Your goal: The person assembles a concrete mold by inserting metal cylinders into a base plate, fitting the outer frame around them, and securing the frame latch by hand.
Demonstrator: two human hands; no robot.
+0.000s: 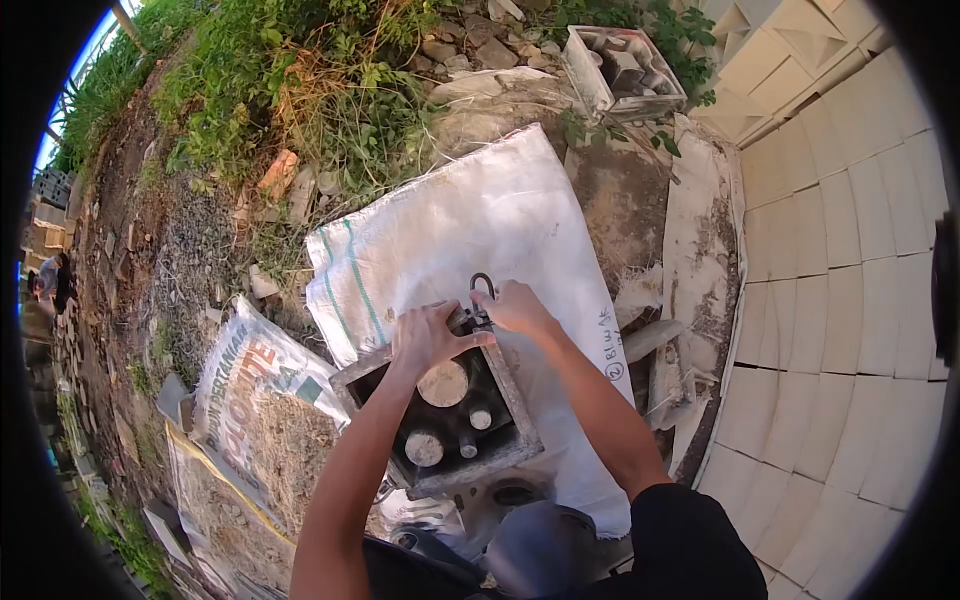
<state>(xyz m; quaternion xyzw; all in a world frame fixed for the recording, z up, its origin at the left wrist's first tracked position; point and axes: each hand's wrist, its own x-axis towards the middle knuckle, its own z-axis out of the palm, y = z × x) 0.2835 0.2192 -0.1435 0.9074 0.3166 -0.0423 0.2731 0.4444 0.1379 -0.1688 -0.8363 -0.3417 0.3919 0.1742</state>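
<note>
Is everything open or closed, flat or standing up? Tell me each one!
Nearer box, open on top, with round pieces inside.
Farther box, open on top, with pieces inside.
White sack, spread out flat.
Printed sack, lying down, with brown bits on it.
Left hand, at the nearer box's edge.
Right hand, on curved handle.

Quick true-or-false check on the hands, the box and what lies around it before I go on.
1. Both the left hand and right hand are at the far side of the near box. True.
2. The near box holds just one round piece. False: several round pieces of differing sizes show inside.
3. The second box sits on the white sheet. False: it is beyond the sheet, beside plants.
4. The printed sack lies left of the near box. True.
</note>
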